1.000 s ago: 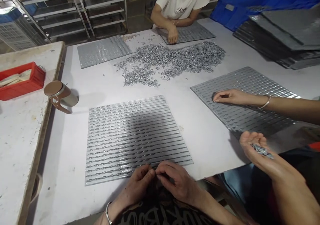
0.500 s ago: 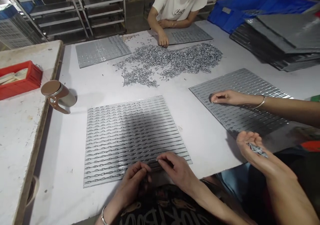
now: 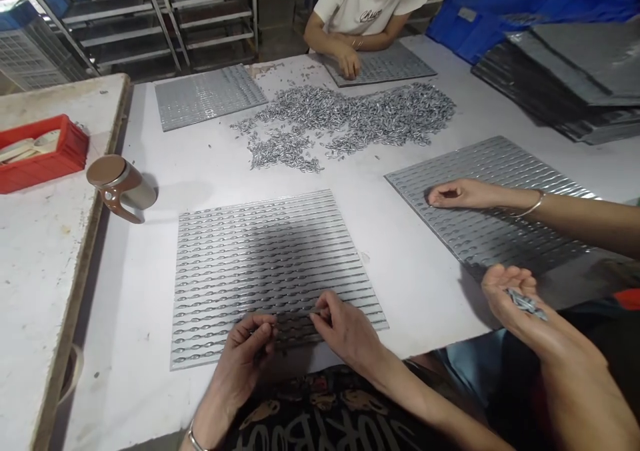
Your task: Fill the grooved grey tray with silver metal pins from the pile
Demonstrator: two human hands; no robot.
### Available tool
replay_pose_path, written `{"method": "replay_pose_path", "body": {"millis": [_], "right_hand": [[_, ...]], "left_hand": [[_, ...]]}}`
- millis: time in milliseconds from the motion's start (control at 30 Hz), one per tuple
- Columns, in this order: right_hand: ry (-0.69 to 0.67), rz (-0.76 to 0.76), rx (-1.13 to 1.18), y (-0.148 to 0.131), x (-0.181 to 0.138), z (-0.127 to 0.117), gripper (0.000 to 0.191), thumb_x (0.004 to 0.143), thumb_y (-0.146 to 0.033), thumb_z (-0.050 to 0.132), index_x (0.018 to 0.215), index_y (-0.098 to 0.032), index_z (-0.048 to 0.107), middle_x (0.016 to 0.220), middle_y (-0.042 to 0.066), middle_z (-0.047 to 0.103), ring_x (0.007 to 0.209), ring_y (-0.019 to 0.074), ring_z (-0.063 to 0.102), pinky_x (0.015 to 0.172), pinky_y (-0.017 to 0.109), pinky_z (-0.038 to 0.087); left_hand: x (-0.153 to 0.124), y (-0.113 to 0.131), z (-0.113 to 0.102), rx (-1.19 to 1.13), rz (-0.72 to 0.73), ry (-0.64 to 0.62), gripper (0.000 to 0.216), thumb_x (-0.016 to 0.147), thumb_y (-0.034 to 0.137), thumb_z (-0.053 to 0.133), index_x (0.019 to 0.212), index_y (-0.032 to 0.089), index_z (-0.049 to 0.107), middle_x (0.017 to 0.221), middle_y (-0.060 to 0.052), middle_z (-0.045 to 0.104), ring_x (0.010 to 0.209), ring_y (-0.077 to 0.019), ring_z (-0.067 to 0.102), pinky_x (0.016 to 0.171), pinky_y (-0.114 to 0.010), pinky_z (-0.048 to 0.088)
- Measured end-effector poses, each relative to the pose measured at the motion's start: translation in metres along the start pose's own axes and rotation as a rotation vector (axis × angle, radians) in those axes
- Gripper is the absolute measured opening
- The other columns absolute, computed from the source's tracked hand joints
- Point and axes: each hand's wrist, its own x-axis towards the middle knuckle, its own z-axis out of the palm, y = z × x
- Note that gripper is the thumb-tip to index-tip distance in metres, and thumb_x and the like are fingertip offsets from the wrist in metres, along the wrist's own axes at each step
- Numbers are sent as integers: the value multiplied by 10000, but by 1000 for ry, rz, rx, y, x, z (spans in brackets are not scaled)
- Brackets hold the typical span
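Note:
Before me lies a grey ridged sheet (image 3: 260,264), with rows of small leaf-shaped metal pieces set along its grooves, densest on the left side. My left hand (image 3: 246,347) is curled at the sheet's near edge, thumb against fingers; what it holds is hidden. My right hand (image 3: 347,331) hovers over the sheet's near right part, thumb and forefinger pinched on a small grey metal piece at their tips. A loose pile of such metal pieces (image 3: 370,117) lies farther back on the white table (image 3: 165,251).
At right, a co-worker's hands work at another ridged sheet (image 3: 505,164), one palm (image 3: 520,304) holding several metal pieces. Across, a person (image 3: 365,24) leans over a sheet. A brown-lidded mug (image 3: 123,187), red bin (image 3: 45,154), blue crate (image 3: 500,21) and stacked sheets (image 3: 590,64) surround.
My hands have moved farther over the sheet, the left one also leftward. The person across has moved a hand from the pile onto their sheet. The view has shifted slightly.

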Motion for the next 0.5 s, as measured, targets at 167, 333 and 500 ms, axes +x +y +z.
{"method": "replay_pose_path", "body": {"millis": [167, 333, 500], "right_hand": [[-153, -96, 197, -21, -9, -18, 60, 936, -275, 593, 963, -305, 637, 870, 17, 729, 795, 181, 721, 672, 273, 578], [-224, -34, 243, -34, -17, -21, 114, 954, -288, 569, 875, -283, 651, 819, -1, 707, 789, 162, 694, 716, 295, 568], [-285, 52, 287, -26, -21, -20, 144, 935, -292, 570, 819, -253, 647, 777, -15, 695, 730, 148, 672, 657, 258, 529]], "left_hand": [[-1, -11, 14, 72, -45, -180, 372, 690, 414, 865, 813, 171, 611, 593, 43, 573, 467, -38, 378, 451, -159, 251], [5, -21, 22, 233, 3, -268, 438, 676, 513, 842, 772, 181, 573, 486, 70, 492, 421, -57, 354, 419, -186, 229], [7, -25, 19, 369, 3, -302, 464, 674, 552, 827, 764, 179, 565, 493, 69, 483, 424, -59, 351, 423, -195, 233]]}}
